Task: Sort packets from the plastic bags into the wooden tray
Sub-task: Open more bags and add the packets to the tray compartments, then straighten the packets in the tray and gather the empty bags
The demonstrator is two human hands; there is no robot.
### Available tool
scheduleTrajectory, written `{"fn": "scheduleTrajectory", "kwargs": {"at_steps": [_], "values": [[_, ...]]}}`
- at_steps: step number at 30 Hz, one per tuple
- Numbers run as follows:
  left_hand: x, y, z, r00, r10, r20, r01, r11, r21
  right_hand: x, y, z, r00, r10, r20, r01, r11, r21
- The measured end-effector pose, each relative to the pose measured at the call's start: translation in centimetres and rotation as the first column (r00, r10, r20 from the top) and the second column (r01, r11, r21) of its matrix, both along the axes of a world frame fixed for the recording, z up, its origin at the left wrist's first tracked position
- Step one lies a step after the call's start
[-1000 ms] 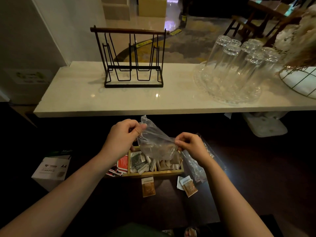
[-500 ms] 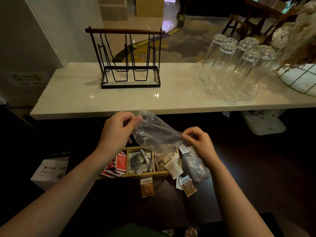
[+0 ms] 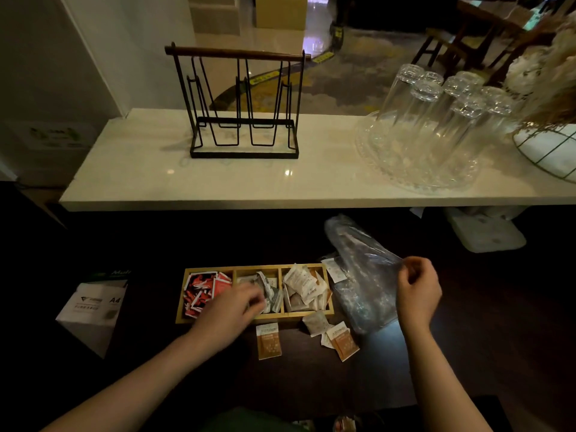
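Observation:
A wooden tray (image 3: 180,304) with three compartments lies on the dark counter. Red packets (image 3: 202,289) fill its left section, grey ones (image 3: 271,291) the middle, white ones (image 3: 304,288) the right. My right hand (image 3: 417,291) pinches a clear plastic bag (image 3: 358,260) to the right of the tray; the bag looks empty. My left hand (image 3: 232,310), blurred, hovers over the tray's front edge at the middle compartment; I cannot tell whether it holds anything. Loose packets lie in front of the tray: an orange one (image 3: 268,340), another orange one (image 3: 343,339) and a pale one (image 3: 315,322).
A pale marble shelf (image 3: 187,179) runs above the counter with a black wire rack (image 3: 243,104), upturned glasses (image 3: 436,120) on a glass tray, and a wire basket (image 3: 548,148). An A4 paper box (image 3: 93,310) sits at the left.
My left hand let go of the bag and dropped to the tray. White packets fell from the bag into the right compartment. My right hand carried the bag to the right.

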State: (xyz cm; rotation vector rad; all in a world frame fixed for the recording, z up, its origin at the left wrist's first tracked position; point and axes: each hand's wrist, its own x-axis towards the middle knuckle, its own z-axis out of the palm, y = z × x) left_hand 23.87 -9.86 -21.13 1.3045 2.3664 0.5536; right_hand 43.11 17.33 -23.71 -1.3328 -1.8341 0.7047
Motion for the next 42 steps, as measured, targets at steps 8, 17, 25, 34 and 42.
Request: {"fn": "scheduleTrajectory", "kwargs": {"at_steps": [8,17,25,34,42], "values": [[3.2,-2.8,-6.2,0.988,-0.145,0.054,0.155,0.92,-0.36,4.6,-0.5,-4.8,0.899,0.068,0.432,-0.048,0.997,-0.057],[3.9,-0.9,-8.4,0.789,-0.59,-0.173,0.434,0.734,-0.522,3.0,-0.8,-3.7,0.749,-0.032,0.662,-0.156,0.962,0.222],[4.5,1.1,-7.9,0.728,-0.629,-0.271,0.412,0.718,-0.561,-2.0,-8.1,-4.1,0.641,0.636,0.43,-0.54,0.771,-0.338],[3.0,0.8,-7.3,0.965,-0.25,-0.078,0.217,0.93,-0.297,-2.4,-11.3,-6.4,0.808,0.508,0.298,-0.413,0.85,-0.326],[4.3,1.6,-5.7,0.153,0.384,0.911,-0.39,0.87,-0.301,-2.5,-12.6,-4.1,0.832,0.553,0.053,-0.532,0.82,-0.212]]}}
